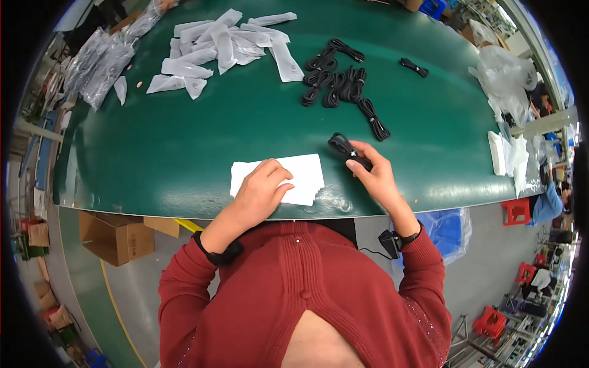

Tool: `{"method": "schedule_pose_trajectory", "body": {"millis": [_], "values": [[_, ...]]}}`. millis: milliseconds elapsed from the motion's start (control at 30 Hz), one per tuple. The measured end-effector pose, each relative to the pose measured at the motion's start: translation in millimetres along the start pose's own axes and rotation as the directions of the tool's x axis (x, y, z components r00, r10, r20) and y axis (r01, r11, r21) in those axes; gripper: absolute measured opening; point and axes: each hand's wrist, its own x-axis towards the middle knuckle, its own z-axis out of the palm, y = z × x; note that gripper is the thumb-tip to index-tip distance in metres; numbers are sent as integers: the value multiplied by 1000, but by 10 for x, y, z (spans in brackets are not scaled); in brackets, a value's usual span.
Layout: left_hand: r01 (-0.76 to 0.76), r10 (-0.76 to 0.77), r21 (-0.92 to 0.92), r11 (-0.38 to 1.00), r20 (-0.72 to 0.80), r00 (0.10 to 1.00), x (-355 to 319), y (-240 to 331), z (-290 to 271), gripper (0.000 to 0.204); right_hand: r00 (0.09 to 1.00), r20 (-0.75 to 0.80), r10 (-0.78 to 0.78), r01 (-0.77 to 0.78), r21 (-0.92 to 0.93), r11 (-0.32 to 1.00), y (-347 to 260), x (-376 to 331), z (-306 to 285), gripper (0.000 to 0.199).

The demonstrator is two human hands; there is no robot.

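Green table (pixel 202 129) takes up most of the view; its near edge runs just in front of the torso and is crossed by both wrists. Pile of white pouches (pixel 225 49) is spread at far left-centre, well back from the near edge. Grey plastic-wrapped packs (pixel 101 70) are heaped along the left edge. Clear plastic bags (pixel 503 70) are bunched at the right edge, with white packaging (pixel 497 153) set below them. Cardboard box (pixel 116 236) is seen on the floor off the near-left edge, blue bin (pixel 445 233) off the near-right.

Cluster of black cable coils (pixel 353 83) is grouped beyond the right hand; its nearest coil is close to that hand, so room is tight there. Wider green strips are left between pouches and paper, and to the right of the right hand.

White paper stack (pixel 307 175) is placed near the near edge, sheets slightly fanned. Left hand (pixel 264 190) is laid on it, fingers curled, thumb side toward the right; whether a sheet is pinched can't be told.

Black cable coil (pixel 341 145) is gripped between thumb and fingers of the right hand (pixel 377 175), just up and right of the stack, apart from it. Contact with the table can't be told. Lone coil (pixel 415 67) is parked right of the cluster.
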Motion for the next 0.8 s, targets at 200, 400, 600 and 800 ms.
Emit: {"method": "schedule_pose_trajectory", "body": {"millis": [200,400,600,800], "values": [[-151,152,-24,988,43,988,63,81,326,15,966,17,-258,256,-218,942,-153,-230,83,41],[-100,100,-13,995,26,995,57,26,404,15,950,-12,-312,296,-290,910,-280,-419,134,44],[292,-282,-299,908,77,956,81,67,330,10,861,91,-500,479,-472,740,-252,-467,62,48],[295,-297,-341,893,48,954,79,68,331,12,819,289,-495,567,-538,624,-245,-415,53,41]]}}
